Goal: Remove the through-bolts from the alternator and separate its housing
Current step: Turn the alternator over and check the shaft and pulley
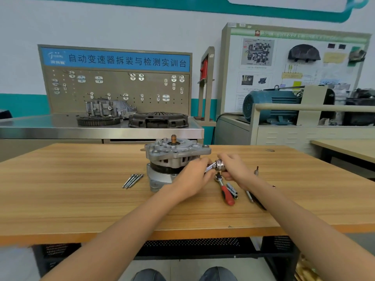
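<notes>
Alternator [174, 159] upright at centre of wooden tabletop [81, 199], shaft end up, long axis vertical, rear housing seated on dark stator band and lower housing. Four through-bolts [133, 180] already out, lying side by side just left of base, long axes running toward alternator. Left hand [192, 177] at right flank of alternator, fingers curled onto handle end of chrome ratchet [216, 165]. Right hand [233, 169] over ratchet head, fingers [224, 159] wrapped round it; tool held between both hands just right of housing, handle pointing at seam. Red-handled ratchet [225, 189] and sockets [233, 190] flat on tabletop below hands. Judged: bolts done, housing separation pending; left hand nearer to housing.
</notes>
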